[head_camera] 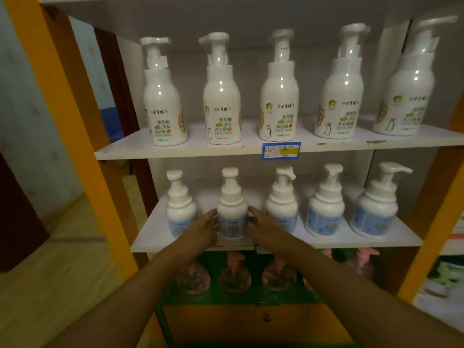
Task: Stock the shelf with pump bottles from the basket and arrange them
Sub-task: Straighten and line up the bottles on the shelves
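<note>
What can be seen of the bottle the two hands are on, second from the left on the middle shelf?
The second bottle is a squat white pump bottle, seemingly glossy plastic, with a rounded shoulder, a stepped collar and a white pump head on top. A pale blue label with a round picture wraps its lower body; the print is too blurred to read. It stands upright near the front edge of the middle shelf, in a row of five like bottles. The left hand and right hand touch its sides.

A: What can't the viewer make out?
B: The clear bottles (234, 275) under the middle shelf (150, 237) are blurred and half hidden by the forearms. The far-right top bottle (406, 91) smears; price tag (281, 150) print is unreadable.
</note>
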The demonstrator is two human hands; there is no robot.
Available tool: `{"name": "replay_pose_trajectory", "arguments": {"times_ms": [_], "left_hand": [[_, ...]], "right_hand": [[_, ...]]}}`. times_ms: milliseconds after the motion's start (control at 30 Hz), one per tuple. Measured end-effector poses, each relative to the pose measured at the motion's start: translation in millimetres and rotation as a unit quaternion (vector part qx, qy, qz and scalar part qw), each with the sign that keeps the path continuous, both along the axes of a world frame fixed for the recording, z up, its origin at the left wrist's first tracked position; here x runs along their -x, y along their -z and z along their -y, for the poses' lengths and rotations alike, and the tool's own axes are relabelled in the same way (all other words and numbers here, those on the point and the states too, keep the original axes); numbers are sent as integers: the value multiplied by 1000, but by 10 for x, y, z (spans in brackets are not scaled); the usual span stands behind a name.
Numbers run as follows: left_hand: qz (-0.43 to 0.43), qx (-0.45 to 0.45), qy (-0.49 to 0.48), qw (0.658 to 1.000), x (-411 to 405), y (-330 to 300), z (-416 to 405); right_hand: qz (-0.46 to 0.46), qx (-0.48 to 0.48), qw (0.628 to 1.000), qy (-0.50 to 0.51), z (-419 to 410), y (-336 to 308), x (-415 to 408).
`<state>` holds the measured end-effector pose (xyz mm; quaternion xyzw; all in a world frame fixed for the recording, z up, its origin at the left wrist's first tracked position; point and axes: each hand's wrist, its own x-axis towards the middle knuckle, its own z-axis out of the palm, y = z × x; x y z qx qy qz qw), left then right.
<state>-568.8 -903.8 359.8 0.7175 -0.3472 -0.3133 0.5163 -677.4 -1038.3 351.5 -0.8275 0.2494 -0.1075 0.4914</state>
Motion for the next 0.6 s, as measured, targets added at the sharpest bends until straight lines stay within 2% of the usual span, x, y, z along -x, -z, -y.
{"name": "replay_pose_trajectory", "arguments": {"times_ms": [267, 600], "left_hand": [[-53, 41, -20, 998, -43, 112, -98], [-49, 30, -36, 998, -48, 85, -104]], "right_hand": [[42, 4, 999, -24, 43, 147, 28], [41, 0, 999, -29, -4, 109, 73]]}}
